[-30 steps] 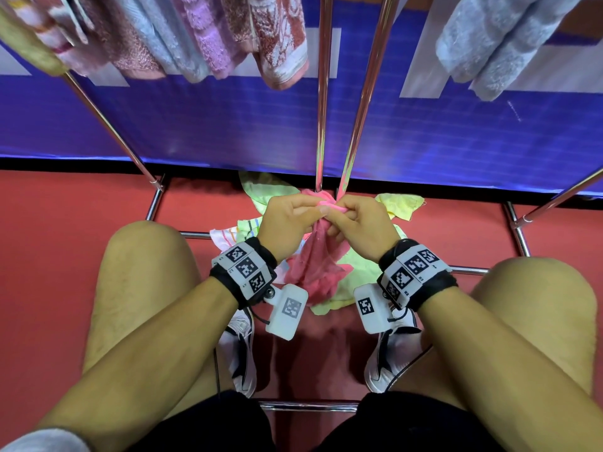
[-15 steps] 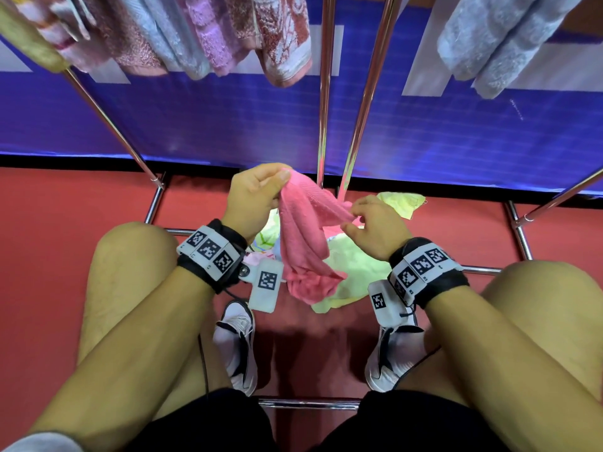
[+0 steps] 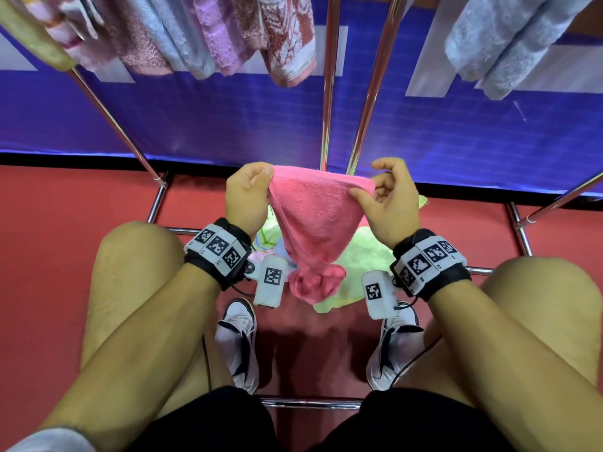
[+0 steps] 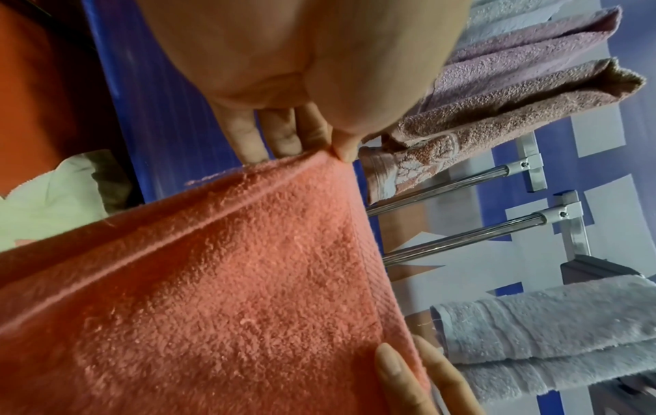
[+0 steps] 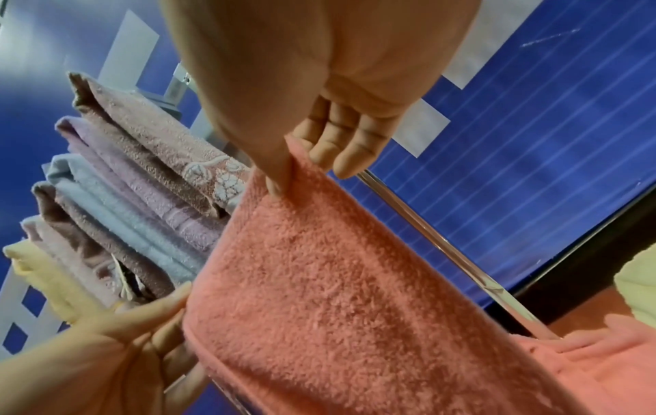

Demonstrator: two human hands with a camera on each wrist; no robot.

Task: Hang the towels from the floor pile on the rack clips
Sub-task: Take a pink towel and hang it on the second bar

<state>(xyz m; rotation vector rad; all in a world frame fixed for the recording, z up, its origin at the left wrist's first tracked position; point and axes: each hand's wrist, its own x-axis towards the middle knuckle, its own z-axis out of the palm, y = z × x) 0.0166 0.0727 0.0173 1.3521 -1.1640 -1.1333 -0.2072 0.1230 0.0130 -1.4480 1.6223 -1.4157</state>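
Your rack stands ahead with towels already hanging along its top. Below, on the red floor, the pile of towels lies between your knees, just in front of your shoes. Above that pile you hold the pink towel stretched by its top edge, its bunched lower end hanging down. Your left hand pinches one top corner; your right hand pinches the other.
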